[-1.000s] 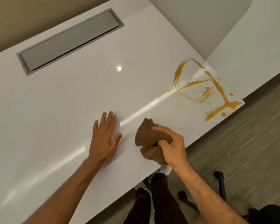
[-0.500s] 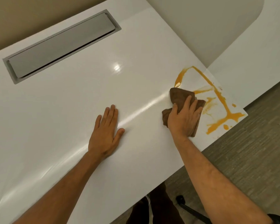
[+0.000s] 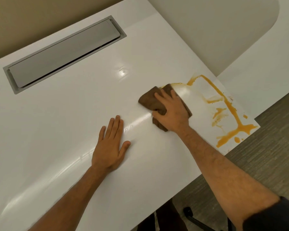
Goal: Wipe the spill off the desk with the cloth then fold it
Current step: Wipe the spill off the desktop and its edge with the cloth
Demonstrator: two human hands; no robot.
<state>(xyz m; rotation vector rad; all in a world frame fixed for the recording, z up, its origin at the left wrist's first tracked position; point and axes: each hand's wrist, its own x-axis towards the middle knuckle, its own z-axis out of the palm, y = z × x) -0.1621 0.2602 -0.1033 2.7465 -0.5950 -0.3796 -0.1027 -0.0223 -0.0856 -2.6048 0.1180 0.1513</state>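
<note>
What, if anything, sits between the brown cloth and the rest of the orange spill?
Nothing visible. The right hand presses the crumpled brown cloth on the white desk, and only bare surface separates it from the orange spill near the desk's right corner.

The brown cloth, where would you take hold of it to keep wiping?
Press from above on the bunched middle of the brown cloth, as the right hand does with fingers spread: it lies flat and crumpled on the desk, so there is no edge to pinch.
</note>
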